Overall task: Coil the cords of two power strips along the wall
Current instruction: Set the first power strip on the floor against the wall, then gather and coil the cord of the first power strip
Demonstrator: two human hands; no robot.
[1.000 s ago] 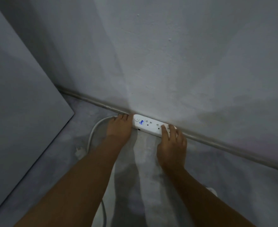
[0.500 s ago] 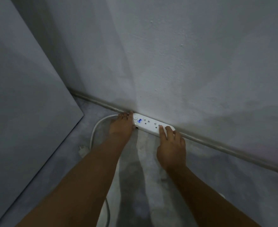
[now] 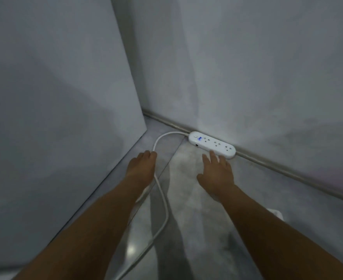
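- The white strip [image 3: 212,145] lies right of centre in the frame, flat on the floor [image 3: 196,229], with its long back edge against the baseboard [image 3: 287,170] at the foot of the wall [image 3: 247,67].
- Its sockets face up in a row, and a small blue light [image 3: 200,138] glows near its left end.
- The cord [image 3: 163,199] leaves the strip's left end and arcs left, then bends down toward my left hand [image 3: 141,166]. It runs on along the floor to the bottom centre of the frame.
- My left hand sits left of centre, right over the cord, palm down. Its fingers are together and bent down at the tips where the cord meets them. I cannot tell whether they grip the cord or only rest on it.
- My right hand [image 3: 217,172] is just below the strip, palm down. Its fingers [image 3: 212,156] are straight and slightly apart, holding nothing. The tips reach the strip's near edge, but I cannot tell whether they touch it.
- A tall grey panel [image 3: 55,98] fills the left of the frame, standing on the floor.
- A small white object [image 3: 276,212] shows at the right, partly hidden behind my right forearm. It is too little seen to name.
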